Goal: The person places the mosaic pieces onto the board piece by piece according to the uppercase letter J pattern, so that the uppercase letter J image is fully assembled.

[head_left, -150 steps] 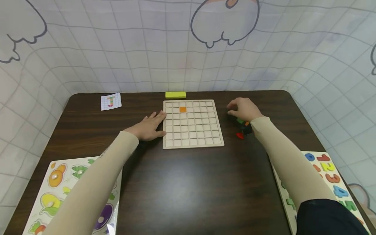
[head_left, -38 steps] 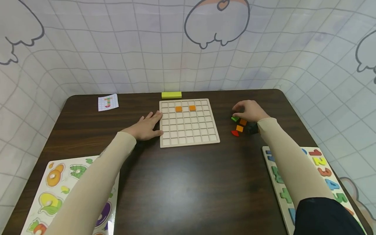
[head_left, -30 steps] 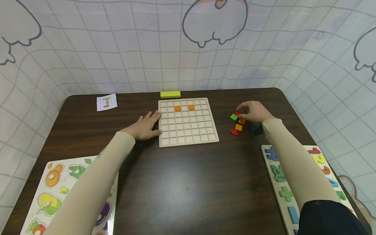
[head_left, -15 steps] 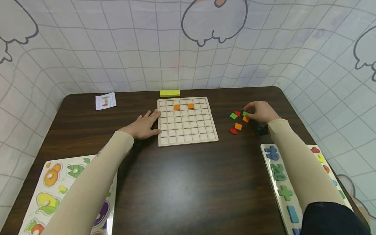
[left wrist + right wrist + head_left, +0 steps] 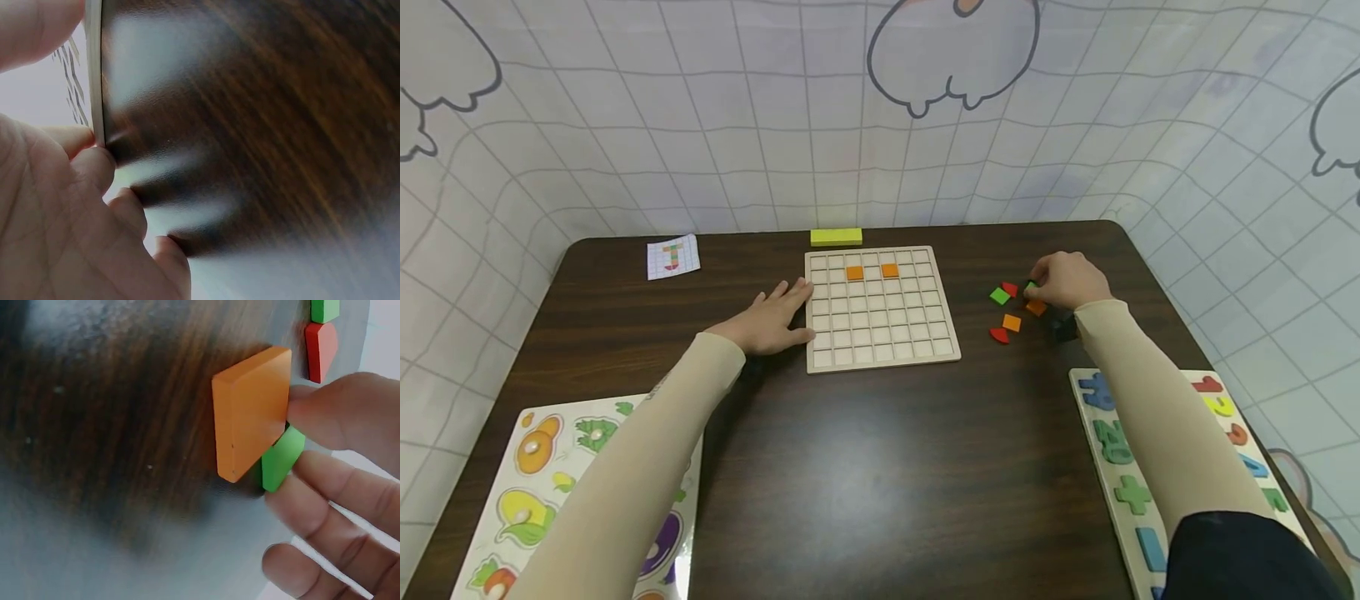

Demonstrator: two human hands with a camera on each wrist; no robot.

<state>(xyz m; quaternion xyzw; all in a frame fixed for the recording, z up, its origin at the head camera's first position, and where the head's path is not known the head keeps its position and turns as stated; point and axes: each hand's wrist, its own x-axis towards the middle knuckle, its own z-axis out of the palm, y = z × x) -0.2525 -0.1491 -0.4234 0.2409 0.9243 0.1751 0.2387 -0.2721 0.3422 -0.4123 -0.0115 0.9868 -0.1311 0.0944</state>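
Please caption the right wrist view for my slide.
Fingers touch an orange tile and a green tile on the dark table.

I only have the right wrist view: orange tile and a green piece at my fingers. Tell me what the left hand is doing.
Observer: The left hand lies flat on the table, fingers against the left edge of the wooden grid board.
Operator: Report what's on that board.
Observer: Two orange tiles sit in its second row from the far edge, one empty cell between them.
Operator: List loose pieces near my right hand.
Observer: Left of the right hand lie a green square, an orange square and a red piece.
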